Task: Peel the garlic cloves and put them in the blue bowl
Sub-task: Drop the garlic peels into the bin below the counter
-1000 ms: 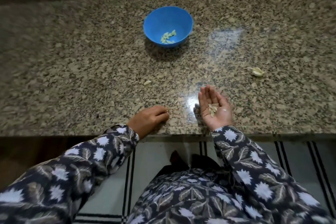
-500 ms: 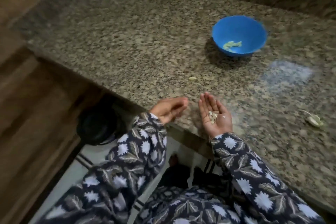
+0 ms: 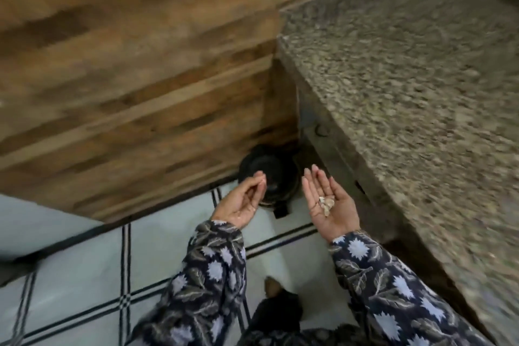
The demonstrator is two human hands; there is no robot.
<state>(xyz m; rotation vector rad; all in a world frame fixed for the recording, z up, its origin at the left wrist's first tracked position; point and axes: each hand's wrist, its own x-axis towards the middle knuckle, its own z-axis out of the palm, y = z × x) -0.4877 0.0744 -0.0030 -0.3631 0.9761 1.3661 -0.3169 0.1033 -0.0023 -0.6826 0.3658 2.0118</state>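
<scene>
My right hand [image 3: 338, 215] lies palm up with its fingers flat, carrying a small heap of pale garlic skins [image 3: 325, 203]. It hangs off the counter, over the floor. My left hand [image 3: 244, 201] is to its left, fingers curled and fingertips pinched together over the rim of a black round bin [image 3: 276, 174]. Nothing shows between those fingertips. Neither the blue bowl nor the garlic cloves are in this view.
The speckled granite counter [image 3: 407, 78] fills the right side, its left end near my right hand. A wooden panel wall [image 3: 126, 64] stands behind the bin. Pale floor tiles with black stripes [image 3: 84, 275] lie below. My foot [image 3: 273, 286] shows at the bottom.
The view has swung left and down, away from the bowl. Both hands have left the counter edge and now hang by the black bin, the right still carrying the skins.
</scene>
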